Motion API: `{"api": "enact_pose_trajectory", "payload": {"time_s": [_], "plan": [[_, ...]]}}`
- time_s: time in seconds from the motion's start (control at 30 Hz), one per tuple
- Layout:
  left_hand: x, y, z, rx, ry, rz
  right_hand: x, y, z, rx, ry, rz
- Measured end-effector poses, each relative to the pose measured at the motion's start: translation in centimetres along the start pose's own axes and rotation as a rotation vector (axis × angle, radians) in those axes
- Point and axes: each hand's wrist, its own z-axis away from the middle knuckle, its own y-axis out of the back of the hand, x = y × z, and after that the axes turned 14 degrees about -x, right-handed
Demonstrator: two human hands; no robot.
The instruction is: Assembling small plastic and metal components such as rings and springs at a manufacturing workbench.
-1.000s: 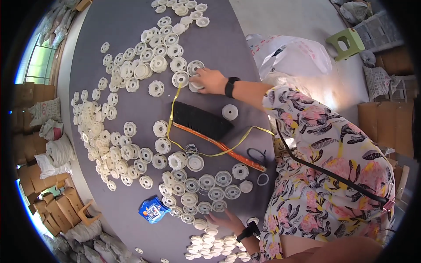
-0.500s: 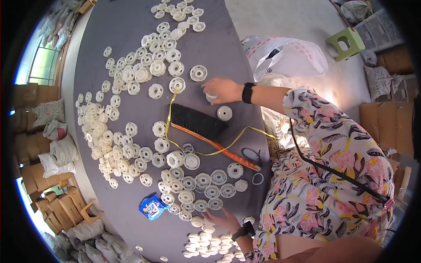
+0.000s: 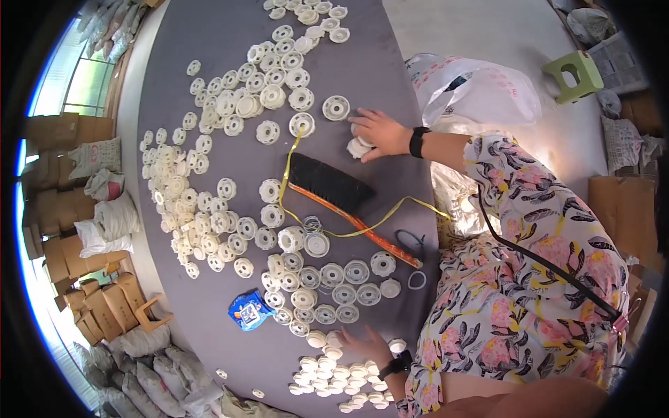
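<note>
My right hand [image 3: 382, 134] is at the upper part of the grey table, its thumb and fingers around a pair of small white plastic discs [image 3: 359, 148], partly hidden by the fingers. A single white slotted ring [image 3: 336, 108] lies just left of it. Lower down, my left hand [image 3: 366, 346] rests with fingers apart beside a white round piece [image 3: 334, 339]; whether it touches the piece I cannot tell. Stacked white pieces [image 3: 338, 376] sit in rows below this hand. Between my hands lies a black-bristled brush [image 3: 327, 182] with an orange handle.
Many white slotted rings [image 3: 174, 195] cover the table's left side. A yellow ribbon [image 3: 390, 212] crosses the brush handle. A blue packet [image 3: 249, 310] lies lower left. Beyond the table edge are a white plastic bag [image 3: 481, 90], a green stool [image 3: 575, 76] and cardboard boxes [image 3: 122, 299].
The whole view has shifted, moving the table slightly right and up. The separate disc below my right hand is now gathered under its fingers with the other one. My left hand stays near the stacked pieces.
</note>
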Motion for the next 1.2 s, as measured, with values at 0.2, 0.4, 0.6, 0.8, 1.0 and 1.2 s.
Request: {"api": "enact_pose_trajectory", "payload": {"time_s": [0.2, 0.4, 0.6, 0.8, 1.0, 1.2], "plan": [[-0.2, -0.9, 2.1, -0.021, -0.049, -0.019, 1.4, -0.5, 1.9, 0.01, -0.016, 0.031], [-2.5, -0.3, 5.3, 0.035, -0.028, 0.101, -5.0, 1.3, 2.2, 0.364, -0.126, -0.306], [-0.2, 1.4, 4.3, 0.055, -0.291, 0.5, -19.6, -0.9, 8.8, -0.525, 0.022, -2.139], [1.6, 3.1, 1.0, 0.248, -0.622, 0.387, -30.7, -10.2, 10.1, -0.827, -0.169, -2.113], [-1.7, -4.3, 2.5, -0.155, -0.451, 0.69, -32.2, -13.6, 15.8, -1.016, -0.695, -2.158], [-8.3, -7.1, -3.7, 0.001, -0.286, 0.723, -28.6, -17.0, 17.0, -1.077, -0.458, -1.435]]}}
